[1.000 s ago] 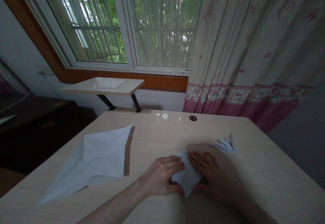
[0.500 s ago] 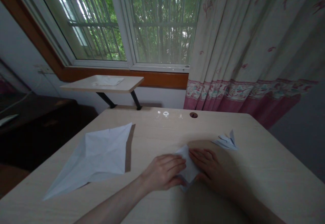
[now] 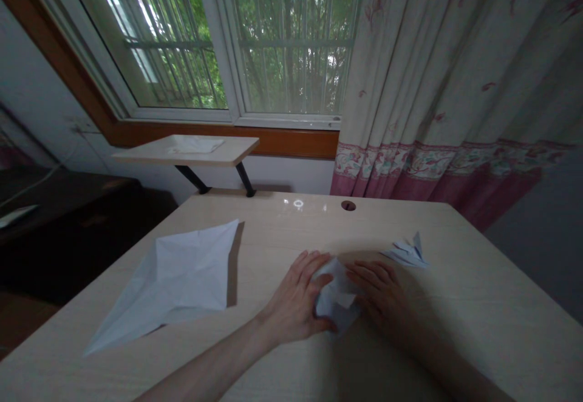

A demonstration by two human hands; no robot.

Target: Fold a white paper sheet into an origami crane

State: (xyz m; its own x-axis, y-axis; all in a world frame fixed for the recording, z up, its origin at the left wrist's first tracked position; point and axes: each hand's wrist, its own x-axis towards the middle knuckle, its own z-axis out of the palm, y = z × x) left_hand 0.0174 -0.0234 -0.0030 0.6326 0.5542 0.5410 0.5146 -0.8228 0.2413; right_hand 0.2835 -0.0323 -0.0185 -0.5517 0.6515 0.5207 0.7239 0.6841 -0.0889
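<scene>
A small folded white paper (image 3: pixel 334 296) lies on the light wooden desk (image 3: pixel 455 317) between my hands. My left hand (image 3: pixel 296 296) rests on its left side, fingers stretched forward over the paper's edge and thumb pressed at its lower corner. My right hand (image 3: pixel 380 296) lies flat on the paper's right side, fingers pointing left. A flap of the paper stands up between the two hands.
A large creased white sheet (image 3: pixel 177 277) lies at the desk's left. A small finished paper figure (image 3: pixel 407 253) sits at the right. A cable hole (image 3: pixel 348 206) is near the far edge, a small shelf (image 3: pixel 191 150) behind it, then window and curtain (image 3: pixel 455 86).
My left hand's fingers have straightened and slid forward along the paper. The paper's shape has changed, with a flap now lifted between my hands. My right hand has shifted slightly right.
</scene>
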